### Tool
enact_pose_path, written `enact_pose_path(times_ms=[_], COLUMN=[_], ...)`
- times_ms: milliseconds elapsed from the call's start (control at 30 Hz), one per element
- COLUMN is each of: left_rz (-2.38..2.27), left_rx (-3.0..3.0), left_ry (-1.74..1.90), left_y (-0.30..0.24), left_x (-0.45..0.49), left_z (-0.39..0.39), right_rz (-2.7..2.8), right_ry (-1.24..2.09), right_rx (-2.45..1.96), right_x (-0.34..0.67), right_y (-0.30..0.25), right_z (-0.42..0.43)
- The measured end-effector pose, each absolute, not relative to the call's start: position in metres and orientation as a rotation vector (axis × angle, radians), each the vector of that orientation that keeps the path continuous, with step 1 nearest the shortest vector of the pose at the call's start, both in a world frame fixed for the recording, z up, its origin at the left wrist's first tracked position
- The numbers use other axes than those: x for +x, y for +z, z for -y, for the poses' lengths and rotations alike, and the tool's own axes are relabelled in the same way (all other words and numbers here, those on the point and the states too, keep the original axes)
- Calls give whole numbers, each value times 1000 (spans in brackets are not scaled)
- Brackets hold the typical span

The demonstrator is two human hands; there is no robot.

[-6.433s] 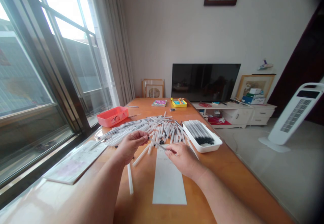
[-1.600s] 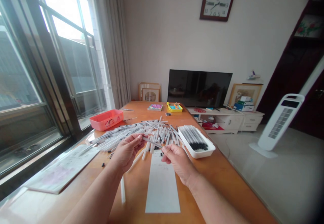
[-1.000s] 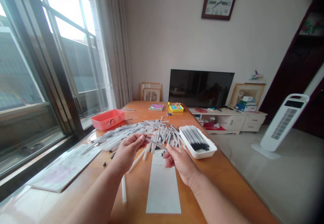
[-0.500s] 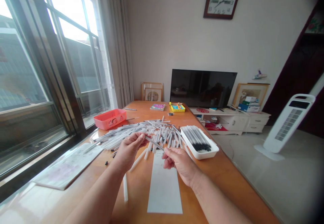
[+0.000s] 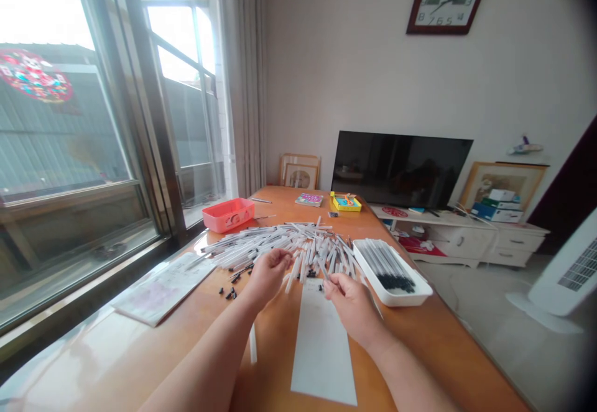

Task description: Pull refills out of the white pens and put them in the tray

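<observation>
My left hand hovers at the near edge of a wide pile of white pens on the orange table. Its fingers are pinched together, and what they hold is hidden. My right hand is a short way to the right, above a white paper strip. It is closed on a thin pen part that points toward the pile. A white tray of assembled pens with black ends lies just right of my right hand.
Small black caps lie scattered left of my left hand. A loose white tube rests by my left forearm, and a printed sheet lies toward the window. A pink tray, a yellow box and a booklet sit further back.
The thin rod no longer spans both hands; the hands have drawn slightly apart and lowered toward the pile. The view has swung left toward the window.
</observation>
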State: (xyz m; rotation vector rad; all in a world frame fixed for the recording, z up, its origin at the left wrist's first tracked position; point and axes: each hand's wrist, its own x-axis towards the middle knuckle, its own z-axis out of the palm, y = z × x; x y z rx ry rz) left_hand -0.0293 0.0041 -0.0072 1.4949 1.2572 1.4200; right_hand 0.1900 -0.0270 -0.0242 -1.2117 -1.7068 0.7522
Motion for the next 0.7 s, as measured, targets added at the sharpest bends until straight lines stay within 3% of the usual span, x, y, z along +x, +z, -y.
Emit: enact_pose_path(times_ms=[133,233,467,700], left_rz=[-1713,-1933,-1822,-1959], left_rx=[1676,1920,2206,2249], left_ry=[1421,1180,788,867], left_y=[-17,-23,-34,-30], left_x=[-58,-62,-38,-44], left_z=[-20,-23,-20,-24], right_rz=[1650,1627,1599,1595], right_ry=[721,724,716,666], right_rx=[-1236,-1235,-1254,-1250], right_x=[194,194,196,197], right_y=[-20,-18,-14,-8], right_z=[26,27,27,28])
